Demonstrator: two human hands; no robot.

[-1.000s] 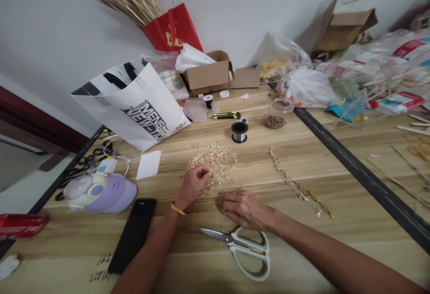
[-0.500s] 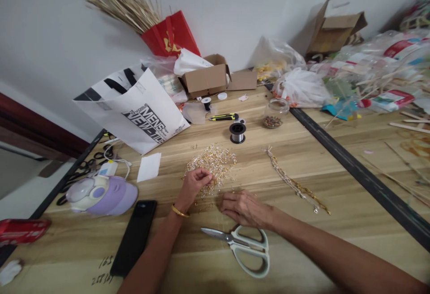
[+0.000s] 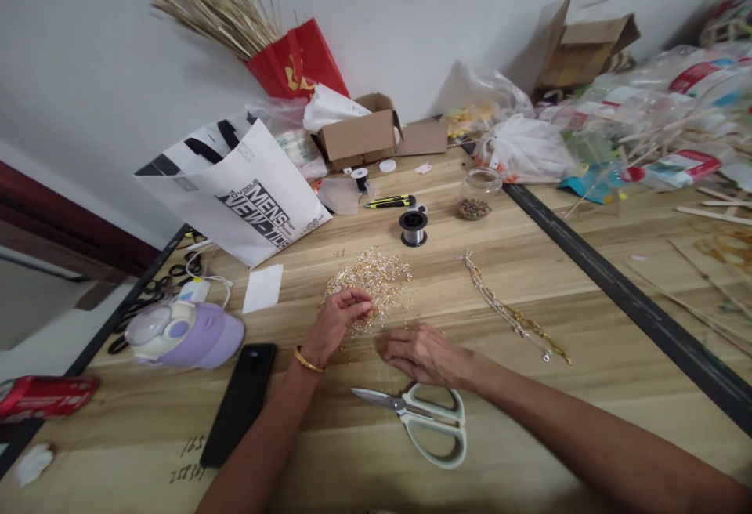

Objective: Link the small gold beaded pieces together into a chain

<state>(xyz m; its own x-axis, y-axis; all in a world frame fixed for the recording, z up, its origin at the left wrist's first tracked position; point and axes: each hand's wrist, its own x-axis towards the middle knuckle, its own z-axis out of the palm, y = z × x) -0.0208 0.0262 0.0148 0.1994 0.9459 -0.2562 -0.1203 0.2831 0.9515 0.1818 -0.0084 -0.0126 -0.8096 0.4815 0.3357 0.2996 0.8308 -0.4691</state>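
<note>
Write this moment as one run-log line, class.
left hand: at bead pile, grip unclear | right hand: beside pile, grip unclear | scissors: near right hand | wire spool: beyond pile

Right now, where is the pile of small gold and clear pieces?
The pile is near the centre of the head view, by the left hand and closer to the person than the wire spool.

The left fingers (image 3: 356, 295) hide part of the bead pile (image 3: 381, 269).

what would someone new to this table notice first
Probably the glittering pile of small gold and clear pieces at centre, the left hand at its near edge. Then perhaps the bright red bag at the back and the pale-handled scissors just this side of the right hand.
</note>
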